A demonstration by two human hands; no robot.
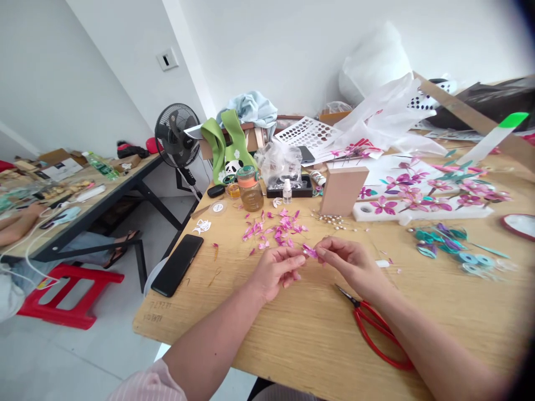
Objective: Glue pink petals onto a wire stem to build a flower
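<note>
Between my two hands is a small pink-purple petal [310,251] with a pale bead-like spot at its left end. My left hand [279,271] pinches at the left side of it, thumb and forefinger together. From the right, my right hand [343,259] grips the petal's other end in its closed fingertips. Loose pink petals [284,225] are scattered on the wooden table [292,328] just beyond my hands. Red-handled scissors [378,331] lie under and beside my right forearm, blades pointing away.
At left lies a black phone [178,264]. A jar [249,189], a small spray bottle [287,191] and a brown block [344,191] stand behind the petals. Finished-looking pink flowers [413,195] are stuck in white foam [443,211]. A fan [178,136] stands beyond the table's left edge.
</note>
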